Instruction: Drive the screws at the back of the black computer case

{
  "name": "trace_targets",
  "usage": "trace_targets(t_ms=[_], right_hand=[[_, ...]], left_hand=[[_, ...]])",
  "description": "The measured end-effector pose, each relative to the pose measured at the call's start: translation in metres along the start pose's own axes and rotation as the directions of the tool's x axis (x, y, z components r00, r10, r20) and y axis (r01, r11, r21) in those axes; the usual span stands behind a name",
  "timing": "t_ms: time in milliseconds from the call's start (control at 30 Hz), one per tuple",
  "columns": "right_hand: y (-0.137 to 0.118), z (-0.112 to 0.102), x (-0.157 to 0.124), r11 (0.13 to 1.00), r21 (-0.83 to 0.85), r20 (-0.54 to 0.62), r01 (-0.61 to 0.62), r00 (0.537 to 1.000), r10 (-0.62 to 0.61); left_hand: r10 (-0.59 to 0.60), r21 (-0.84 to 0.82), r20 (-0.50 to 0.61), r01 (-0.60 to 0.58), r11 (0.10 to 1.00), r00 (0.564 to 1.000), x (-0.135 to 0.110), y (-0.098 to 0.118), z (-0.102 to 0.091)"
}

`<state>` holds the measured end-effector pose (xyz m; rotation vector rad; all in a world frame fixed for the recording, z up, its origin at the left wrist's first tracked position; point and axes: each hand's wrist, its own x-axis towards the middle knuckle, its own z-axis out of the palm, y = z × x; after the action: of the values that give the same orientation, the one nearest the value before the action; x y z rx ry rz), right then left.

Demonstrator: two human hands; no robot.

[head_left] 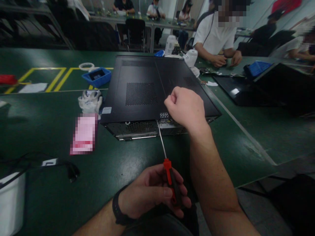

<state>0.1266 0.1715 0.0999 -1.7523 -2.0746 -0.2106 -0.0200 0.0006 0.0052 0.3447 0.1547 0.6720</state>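
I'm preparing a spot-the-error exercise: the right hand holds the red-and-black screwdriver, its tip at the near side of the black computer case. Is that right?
Not quite: the head view shows the left hand holding the red-and-black screwdriver, its tip at the near side of the black computer case.

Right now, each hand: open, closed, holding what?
Left hand: closed, holding a red-and-black-handled metal screwdriver.
Right hand: curled closed over the flat black computer case; anything inside is hidden.
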Motion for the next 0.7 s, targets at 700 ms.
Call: trace_targets(t_ms=[700], right_hand=[[-0.001,-0.002,0.0,1.0,-0.006,0.012,0.0,1.0,0.0]], left_hand=[[-0.021,0.016,-0.045,0.022,1.0,0.999,-0.001,0.002,0.004]])
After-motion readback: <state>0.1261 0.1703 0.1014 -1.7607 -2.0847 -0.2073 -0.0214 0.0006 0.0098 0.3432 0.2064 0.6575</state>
